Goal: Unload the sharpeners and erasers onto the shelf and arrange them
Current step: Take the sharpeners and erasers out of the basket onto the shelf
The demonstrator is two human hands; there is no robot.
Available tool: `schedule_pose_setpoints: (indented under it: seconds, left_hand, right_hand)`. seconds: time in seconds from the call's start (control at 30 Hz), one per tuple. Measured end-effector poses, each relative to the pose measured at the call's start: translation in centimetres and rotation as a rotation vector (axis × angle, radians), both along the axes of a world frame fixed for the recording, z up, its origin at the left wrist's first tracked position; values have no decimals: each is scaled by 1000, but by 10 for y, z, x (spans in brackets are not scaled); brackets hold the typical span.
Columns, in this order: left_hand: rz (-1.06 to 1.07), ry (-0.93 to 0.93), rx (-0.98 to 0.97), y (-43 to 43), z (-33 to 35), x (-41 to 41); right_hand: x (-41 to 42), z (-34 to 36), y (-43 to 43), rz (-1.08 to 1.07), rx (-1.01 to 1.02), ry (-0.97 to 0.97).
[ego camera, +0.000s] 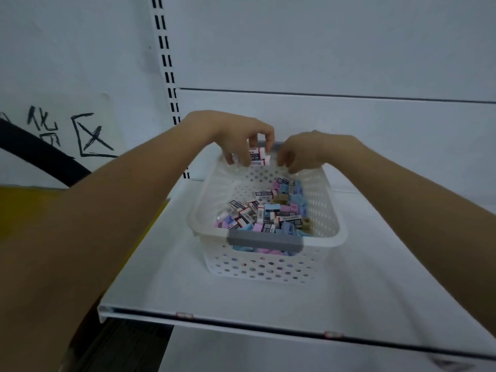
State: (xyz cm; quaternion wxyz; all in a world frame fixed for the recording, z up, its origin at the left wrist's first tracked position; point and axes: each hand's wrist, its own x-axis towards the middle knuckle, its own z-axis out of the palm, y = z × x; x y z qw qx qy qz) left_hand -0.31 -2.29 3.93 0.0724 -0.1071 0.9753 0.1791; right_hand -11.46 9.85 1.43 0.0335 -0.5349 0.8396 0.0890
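Pinching two white-sleeved erasers, stacked flat with printed labels, the left hand curls its fingers and thumb round them just above the far end of the basket. Beside it, the right hand hangs over the same far rim with fingers curled downward; whether they grip anything I cannot tell. Both bare forearms reach in from the near corners. The one basket is white plastic, rectangular with rounded corners and walls pierced by rows of holes, with two grey handles, one near and one far, the far one mostly hidden behind the hands. Inside lies a loose pile of small blocks, too many to count: more sleeved erasers and plain pieces in blue, pink, lilac and tan, crowded toward the near and right sides. The basket stands on a smooth white metal shelf with a dark front edge, backed by a white panel. One slotted upright rises at the left. Farther left, a paper sign bears handwritten black marks, above a curved black tube and a yellow surface.
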Motion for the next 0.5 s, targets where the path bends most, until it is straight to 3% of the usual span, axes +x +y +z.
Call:
schedule_pose_setpoints:
  seconds: [0.07, 0.17, 0.33, 0.5]
  left_hand:
    - [-9, 22, 19, -1, 1, 4]
    - [-22, 44, 45, -4, -2, 9]
    - [-45, 72, 64, -3, -1, 15]
    - [-49, 157, 89, -5, 17, 20]
  right_hand:
    - [3, -4, -10, -11, 38, 162]
    - [9, -8, -19, -38, 187, 253]
    - [14, -9, -15, 15, 225, 282]
    - [10, -15, -7, 61, 127, 237]
